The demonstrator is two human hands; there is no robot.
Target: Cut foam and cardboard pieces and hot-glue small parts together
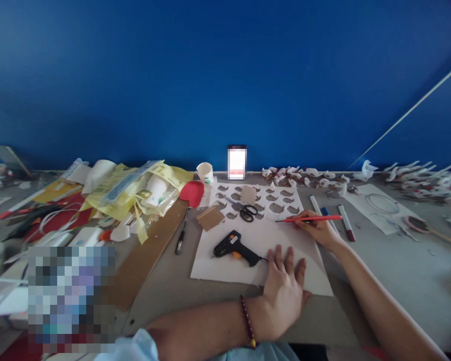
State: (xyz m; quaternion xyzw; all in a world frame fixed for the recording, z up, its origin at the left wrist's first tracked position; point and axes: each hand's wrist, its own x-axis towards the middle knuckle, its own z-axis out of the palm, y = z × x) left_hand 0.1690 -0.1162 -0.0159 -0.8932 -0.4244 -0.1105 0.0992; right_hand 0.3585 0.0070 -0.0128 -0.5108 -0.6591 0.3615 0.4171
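Paper lies under the left hand, fingers spread; from here I see the right hand grasping the red pen, tip pointing left.

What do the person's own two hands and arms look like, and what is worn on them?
Both the left hand and the right hand are without gloves. The left wrist has a bracelet of small, dark red beads with one yellowish bead. A light blue sleeve shows near the left elbow; no sleeve is visible on the right forearm.
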